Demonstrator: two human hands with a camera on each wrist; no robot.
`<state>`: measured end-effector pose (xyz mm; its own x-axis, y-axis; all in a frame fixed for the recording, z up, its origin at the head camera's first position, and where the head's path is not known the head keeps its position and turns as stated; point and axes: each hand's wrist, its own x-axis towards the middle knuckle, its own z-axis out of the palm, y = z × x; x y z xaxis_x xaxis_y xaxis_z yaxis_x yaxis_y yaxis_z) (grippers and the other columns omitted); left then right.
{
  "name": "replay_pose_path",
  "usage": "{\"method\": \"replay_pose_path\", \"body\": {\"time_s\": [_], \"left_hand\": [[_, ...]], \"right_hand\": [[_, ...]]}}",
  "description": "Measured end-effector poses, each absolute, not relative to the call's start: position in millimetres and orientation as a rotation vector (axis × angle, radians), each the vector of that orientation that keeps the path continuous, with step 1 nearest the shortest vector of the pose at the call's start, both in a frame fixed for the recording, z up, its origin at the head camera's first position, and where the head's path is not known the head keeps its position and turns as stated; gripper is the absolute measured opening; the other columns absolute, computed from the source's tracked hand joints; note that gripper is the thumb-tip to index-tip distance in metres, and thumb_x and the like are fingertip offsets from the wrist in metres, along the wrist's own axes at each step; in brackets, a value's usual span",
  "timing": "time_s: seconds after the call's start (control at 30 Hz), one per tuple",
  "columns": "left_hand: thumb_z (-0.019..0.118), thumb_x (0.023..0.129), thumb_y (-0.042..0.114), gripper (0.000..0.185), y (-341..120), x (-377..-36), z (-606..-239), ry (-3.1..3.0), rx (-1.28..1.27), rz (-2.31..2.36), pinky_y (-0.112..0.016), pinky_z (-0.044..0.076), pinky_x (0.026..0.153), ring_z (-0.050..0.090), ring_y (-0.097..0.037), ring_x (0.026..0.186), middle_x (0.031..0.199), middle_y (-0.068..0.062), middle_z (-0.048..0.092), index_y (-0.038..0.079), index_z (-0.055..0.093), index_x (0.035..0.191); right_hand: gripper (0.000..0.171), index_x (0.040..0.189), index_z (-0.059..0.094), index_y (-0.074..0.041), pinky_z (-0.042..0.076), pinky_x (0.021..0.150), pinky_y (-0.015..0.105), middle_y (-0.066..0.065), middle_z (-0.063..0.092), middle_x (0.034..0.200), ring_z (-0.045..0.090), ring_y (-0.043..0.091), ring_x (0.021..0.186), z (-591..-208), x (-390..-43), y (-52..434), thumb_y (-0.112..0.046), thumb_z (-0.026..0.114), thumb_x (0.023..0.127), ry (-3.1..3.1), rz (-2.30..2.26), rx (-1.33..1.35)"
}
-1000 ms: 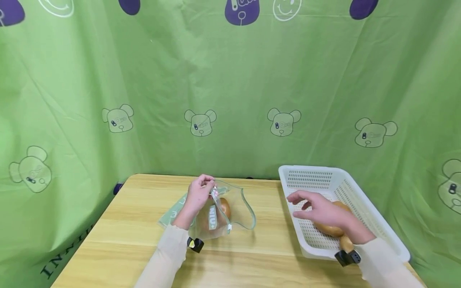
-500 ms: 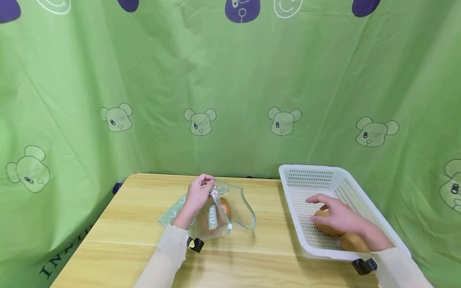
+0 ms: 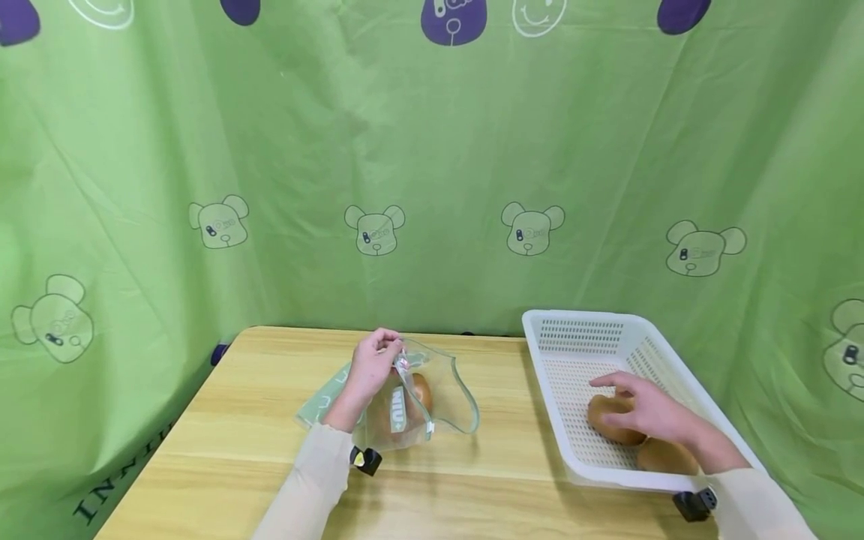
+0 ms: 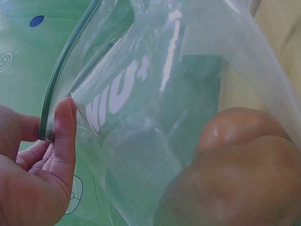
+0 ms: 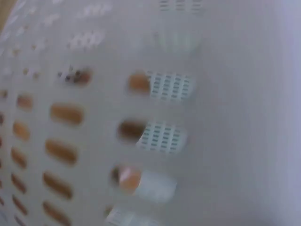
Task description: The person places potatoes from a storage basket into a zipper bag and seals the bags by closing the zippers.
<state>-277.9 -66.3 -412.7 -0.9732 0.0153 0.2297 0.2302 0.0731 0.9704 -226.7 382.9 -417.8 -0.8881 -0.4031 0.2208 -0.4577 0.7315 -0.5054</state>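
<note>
My left hand [image 3: 378, 358] pinches the raised rim of a clear zip bag [image 3: 442, 401] that stands open on the wooden table [image 3: 223, 442]. A brown bun [image 3: 420, 390] lies inside the bag. In the left wrist view my thumb [image 4: 63, 136] presses the bag's green rim, and the bun [image 4: 235, 169] fills the lower right. My right hand [image 3: 641, 409] is down in the white basket [image 3: 580, 330], fingers curved over the top of a brown bun [image 3: 607, 424]. A second bun [image 3: 664, 457] lies just in front of it.
A green printed cloth [image 3: 432, 187] hangs behind and on both sides of the table. The basket sits at the table's right edge. The right wrist view shows only the blurred perforated basket wall [image 5: 188, 117].
My right hand has moved from above the basket's left rim down and to the right onto the bun. The left hand and bag have stayed put.
</note>
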Motion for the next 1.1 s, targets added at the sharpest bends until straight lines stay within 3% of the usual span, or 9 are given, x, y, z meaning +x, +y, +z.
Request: {"method": "replay_pose_path", "body": {"time_s": [0.13,0.37,0.5,0.67,0.93,1.1], "left_hand": [[0.055,0.094,0.007,0.018,-65,-279,-412,-2.217,-0.191,-2.033,-0.044,0.057,0.065,0.059,-0.013,0.064,0.091,-0.016,0.064,-0.005,0.060,0.106],[0.052,0.094,0.002,0.019,-65,-262,-390,-2.242,-0.215,-2.024,-0.024,0.053,0.056,0.059,-0.012,0.064,0.097,-0.027,0.062,-0.011,0.057,0.107],[0.050,0.095,0.001,0.020,-64,-252,-382,-2.234,-0.250,-2.016,-0.020,0.052,0.055,0.060,-0.012,0.064,0.098,-0.030,0.060,-0.013,0.055,0.108],[0.052,0.094,0.005,0.017,-65,-269,-403,-2.215,-0.225,-2.030,-0.024,0.053,0.055,0.061,-0.013,0.063,0.093,-0.022,0.063,-0.007,0.058,0.106],[0.054,0.094,0.007,0.013,-65,-275,-411,-2.207,-0.194,-2.015,-0.051,0.055,0.067,0.062,-0.014,0.063,0.088,-0.013,0.064,0.000,0.061,0.102],[0.054,0.094,0.007,0.013,-66,-276,-412,-2.211,-0.195,-2.006,-0.049,0.056,0.066,0.061,-0.013,0.063,0.089,-0.013,0.064,-0.001,0.061,0.102]], "right_hand": [[0.060,0.125,0.053,0.003,0.037,0.088,0.069,0.026,0.053,0.124,0.047,0.052,0.110,-423,-227,389,-0.013,0.079,0.074,-2.843,0.898,0.674],[0.060,0.125,0.053,0.004,0.035,0.089,0.070,0.026,0.053,0.123,0.046,0.053,0.111,-434,-233,395,-0.009,0.079,0.072,-2.829,0.925,0.699],[0.061,0.126,0.053,0.004,0.034,0.090,0.069,0.027,0.053,0.124,0.044,0.053,0.112,-439,-237,399,-0.010,0.080,0.073,-2.845,0.937,0.672],[0.065,0.127,0.053,0.003,0.035,0.092,0.067,0.026,0.053,0.123,0.046,0.051,0.113,-443,-239,404,-0.015,0.081,0.072,-2.875,0.919,0.656],[0.065,0.126,0.053,0.005,0.047,0.083,0.051,0.025,0.055,0.118,0.052,0.043,0.104,-448,-242,412,-0.016,0.081,0.072,-2.907,0.851,0.676],[0.062,0.123,0.055,0.005,0.048,0.082,0.049,0.024,0.056,0.116,0.053,0.041,0.103,-450,-242,416,-0.015,0.082,0.070,-2.906,0.774,0.696]]}}
